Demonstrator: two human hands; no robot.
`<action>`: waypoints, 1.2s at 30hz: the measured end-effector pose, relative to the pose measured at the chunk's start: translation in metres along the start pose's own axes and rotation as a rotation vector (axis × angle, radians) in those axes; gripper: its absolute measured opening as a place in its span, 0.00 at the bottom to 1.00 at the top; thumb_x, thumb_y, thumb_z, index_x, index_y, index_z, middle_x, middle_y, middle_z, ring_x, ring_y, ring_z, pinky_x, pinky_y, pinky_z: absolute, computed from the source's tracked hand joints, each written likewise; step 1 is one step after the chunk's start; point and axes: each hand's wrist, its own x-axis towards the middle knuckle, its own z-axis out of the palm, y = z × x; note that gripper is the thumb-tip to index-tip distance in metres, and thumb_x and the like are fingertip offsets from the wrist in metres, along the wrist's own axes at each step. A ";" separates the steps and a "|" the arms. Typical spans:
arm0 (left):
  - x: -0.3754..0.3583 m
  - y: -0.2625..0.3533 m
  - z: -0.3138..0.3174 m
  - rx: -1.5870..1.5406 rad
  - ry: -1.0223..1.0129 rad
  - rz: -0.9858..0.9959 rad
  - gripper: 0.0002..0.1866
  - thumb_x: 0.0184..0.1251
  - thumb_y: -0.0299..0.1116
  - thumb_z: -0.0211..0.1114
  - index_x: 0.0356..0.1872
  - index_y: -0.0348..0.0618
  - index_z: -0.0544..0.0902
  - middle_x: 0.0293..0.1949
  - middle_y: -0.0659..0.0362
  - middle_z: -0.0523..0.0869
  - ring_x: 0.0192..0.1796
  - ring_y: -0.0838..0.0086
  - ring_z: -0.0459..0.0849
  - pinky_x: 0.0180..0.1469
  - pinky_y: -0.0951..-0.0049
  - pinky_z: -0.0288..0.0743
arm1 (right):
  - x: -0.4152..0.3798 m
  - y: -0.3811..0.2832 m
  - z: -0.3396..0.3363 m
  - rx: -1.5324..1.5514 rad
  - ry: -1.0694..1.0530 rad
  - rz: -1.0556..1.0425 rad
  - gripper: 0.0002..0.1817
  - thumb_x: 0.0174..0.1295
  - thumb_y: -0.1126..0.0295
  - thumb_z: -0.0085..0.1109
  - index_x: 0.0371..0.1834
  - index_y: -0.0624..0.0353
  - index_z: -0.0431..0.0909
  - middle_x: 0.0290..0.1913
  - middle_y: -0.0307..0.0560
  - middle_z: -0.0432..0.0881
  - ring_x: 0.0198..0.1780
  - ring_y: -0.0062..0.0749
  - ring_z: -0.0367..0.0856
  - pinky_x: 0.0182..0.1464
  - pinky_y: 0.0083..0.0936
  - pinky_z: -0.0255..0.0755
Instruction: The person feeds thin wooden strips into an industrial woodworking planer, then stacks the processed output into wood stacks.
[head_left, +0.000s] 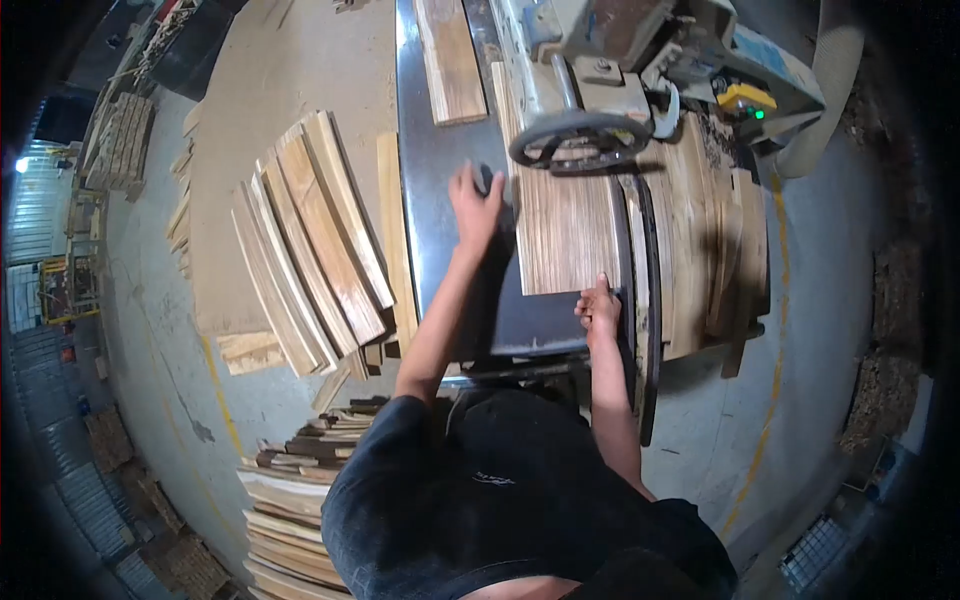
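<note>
A wide striped wooden board (568, 235) lies flat on the dark metal machine table (540, 325), its far end under the machine's handwheel. My right hand (600, 308) is at the board's near right corner, fingers curled and thumb against the edge. To the left of the board, my left hand (478, 205) is over the bare metal with its fingers apart and nothing in them. It looks slightly blurred. A narrower plank (450, 65) rests farther up the table.
The machine's black handwheel (580, 140) overhangs the board. Several planks (315, 245) lie fanned on a brown sheet (240, 290) at left. More slabs (690, 250) stand right of the table, past a dark rail (648, 300). Stacked wood (290, 520) sits at lower left.
</note>
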 end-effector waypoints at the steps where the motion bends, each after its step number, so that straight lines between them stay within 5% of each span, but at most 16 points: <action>1: 0.034 0.006 0.008 0.088 0.148 0.040 0.40 0.57 0.52 0.71 0.66 0.37 0.71 0.66 0.32 0.66 0.69 0.40 0.63 0.67 0.46 0.60 | 0.002 -0.006 0.005 -0.006 0.010 -0.014 0.29 0.70 0.41 0.50 0.29 0.59 0.76 0.18 0.39 0.77 0.17 0.22 0.75 0.15 0.15 0.55; 4: 0.126 0.005 0.029 0.361 0.230 0.008 0.46 0.48 0.59 0.75 0.69 0.53 0.70 0.69 0.30 0.58 0.70 0.33 0.58 0.65 0.34 0.57 | 0.014 -0.028 0.023 -0.029 0.081 0.016 0.29 0.70 0.41 0.51 0.29 0.59 0.76 0.18 0.39 0.77 0.16 0.22 0.75 0.15 0.14 0.55; 10: 0.166 0.015 -0.001 0.642 -0.054 -0.150 0.49 0.40 0.58 0.77 0.68 0.51 0.70 0.64 0.35 0.67 0.66 0.38 0.64 0.59 0.35 0.65 | 0.040 -0.050 0.049 -0.013 0.058 -0.066 0.29 0.69 0.42 0.52 0.27 0.60 0.77 0.18 0.40 0.77 0.16 0.22 0.75 0.15 0.13 0.56; 13: 0.121 0.017 -0.041 0.476 -0.018 -0.128 0.50 0.41 0.55 0.77 0.69 0.49 0.69 0.57 0.38 0.76 0.62 0.42 0.71 0.60 0.47 0.70 | 0.053 -0.060 0.060 -0.020 0.040 -0.153 0.29 0.69 0.43 0.53 0.26 0.60 0.78 0.18 0.41 0.78 0.16 0.23 0.76 0.15 0.15 0.58; 14: 0.107 -0.010 -0.047 0.400 0.024 0.074 0.49 0.46 0.51 0.76 0.71 0.44 0.66 0.49 0.41 0.83 0.50 0.52 0.82 0.53 0.56 0.77 | 0.058 -0.064 0.065 -0.006 0.036 -0.213 0.29 0.70 0.44 0.52 0.25 0.61 0.78 0.19 0.42 0.79 0.16 0.24 0.76 0.15 0.16 0.59; 16: 0.057 -0.023 -0.073 -0.421 -0.190 -0.176 0.40 0.55 0.41 0.71 0.69 0.41 0.67 0.39 0.48 0.87 0.42 0.64 0.86 0.48 0.62 0.81 | 0.065 -0.069 0.071 -0.057 0.029 -0.317 0.27 0.72 0.47 0.51 0.28 0.63 0.79 0.23 0.44 0.84 0.17 0.25 0.78 0.17 0.18 0.61; 18: -0.007 0.018 -0.112 -0.216 -0.256 -0.220 0.34 0.61 0.34 0.69 0.68 0.40 0.68 0.34 0.53 0.87 0.33 0.73 0.86 0.34 0.73 0.80 | 0.062 -0.065 0.071 -0.104 -0.080 -0.455 0.24 0.72 0.49 0.51 0.41 0.63 0.79 0.27 0.44 0.85 0.20 0.24 0.80 0.19 0.18 0.62; 20: -0.067 0.004 -0.115 -0.327 -0.422 -0.315 0.34 0.62 0.30 0.70 0.69 0.39 0.66 0.36 0.56 0.87 0.32 0.76 0.85 0.31 0.75 0.78 | 0.070 -0.045 0.061 -0.180 -0.213 -0.561 0.22 0.73 0.52 0.51 0.44 0.63 0.79 0.31 0.43 0.86 0.24 0.23 0.82 0.23 0.17 0.65; 22: -0.128 0.005 -0.113 -0.618 -0.374 -0.452 0.37 0.63 0.23 0.69 0.71 0.39 0.61 0.40 0.53 0.88 0.39 0.75 0.86 0.35 0.76 0.78 | 0.053 -0.025 0.048 -0.180 -0.367 -0.671 0.18 0.73 0.56 0.53 0.44 0.63 0.79 0.36 0.43 0.86 0.31 0.22 0.84 0.30 0.17 0.70; 27: -0.257 0.023 -0.115 -0.486 -0.358 -0.431 0.39 0.61 0.23 0.71 0.72 0.36 0.60 0.39 0.52 0.88 0.39 0.74 0.87 0.37 0.75 0.78 | -0.014 0.038 -0.017 -0.222 -0.520 -0.524 0.16 0.70 0.63 0.59 0.54 0.61 0.80 0.46 0.41 0.85 0.42 0.22 0.85 0.42 0.18 0.73; 29: -0.295 0.058 -0.124 -0.122 -0.328 -0.223 0.41 0.58 0.32 0.74 0.71 0.35 0.62 0.35 0.49 0.89 0.32 0.67 0.87 0.38 0.70 0.80 | -0.048 0.061 -0.045 -0.264 -0.633 -0.408 0.20 0.72 0.56 0.55 0.58 0.59 0.78 0.50 0.41 0.84 0.48 0.23 0.83 0.46 0.18 0.73; 32: -0.329 0.122 -0.136 0.070 -0.474 -0.070 0.38 0.59 0.42 0.73 0.67 0.35 0.70 0.36 0.46 0.89 0.35 0.59 0.89 0.41 0.67 0.81 | -0.094 0.084 -0.088 -0.431 -0.823 -0.281 0.33 0.71 0.42 0.50 0.67 0.58 0.71 0.60 0.46 0.78 0.61 0.29 0.76 0.54 0.24 0.72; 34: -0.339 0.104 -0.120 0.006 -0.461 0.130 0.30 0.65 0.46 0.67 0.64 0.40 0.77 0.56 0.40 0.81 0.60 0.50 0.80 0.62 0.61 0.73 | -0.090 0.100 -0.117 -0.506 -0.840 -0.110 0.43 0.66 0.35 0.52 0.73 0.57 0.63 0.63 0.46 0.73 0.65 0.32 0.71 0.61 0.35 0.71; 36: -0.336 0.092 -0.100 0.032 -0.427 0.064 0.28 0.68 0.47 0.64 0.65 0.43 0.76 0.67 0.35 0.69 0.69 0.44 0.68 0.70 0.57 0.62 | -0.110 0.095 -0.139 -0.564 -0.924 -0.142 0.34 0.70 0.41 0.50 0.68 0.56 0.68 0.61 0.39 0.73 0.63 0.26 0.72 0.60 0.31 0.74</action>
